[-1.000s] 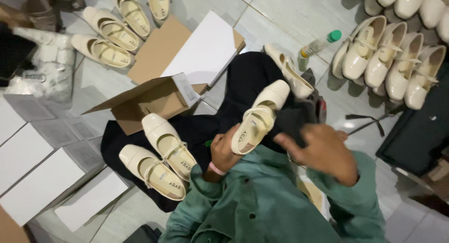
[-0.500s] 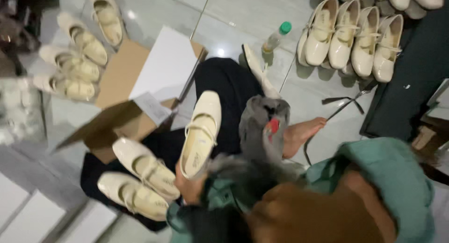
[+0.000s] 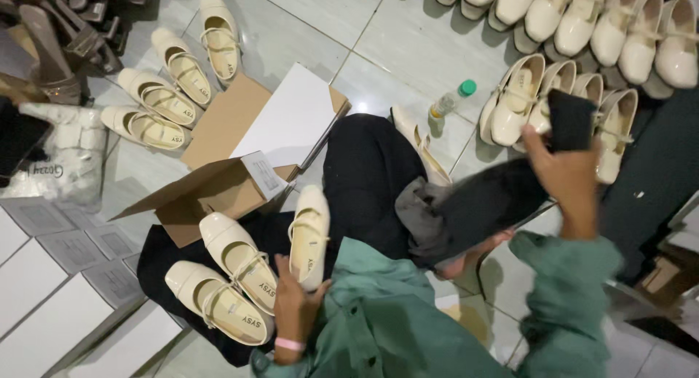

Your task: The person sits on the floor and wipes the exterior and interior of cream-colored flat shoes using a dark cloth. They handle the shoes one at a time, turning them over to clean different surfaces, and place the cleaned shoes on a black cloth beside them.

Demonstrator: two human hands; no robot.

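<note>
My left hand [image 3: 297, 299] grips a cream shoe [image 3: 309, 236] by its heel, toe pointing away from me, above my lap. My right hand [image 3: 559, 176] is raised to the right, fingers closed around a black cloth [image 3: 502, 196] that hangs down toward my knee. Two more cream shoes [image 3: 229, 276] lie on dark fabric by my left side, beside an open cardboard box [image 3: 211, 192] on the tiled floor [image 3: 408, 50].

the left hand [image 3: 295, 301] stayed low and close to the body with fingers curled shut, while the right hand [image 3: 561, 167] was raised forward, arm extended, fingers clenched.
</note>
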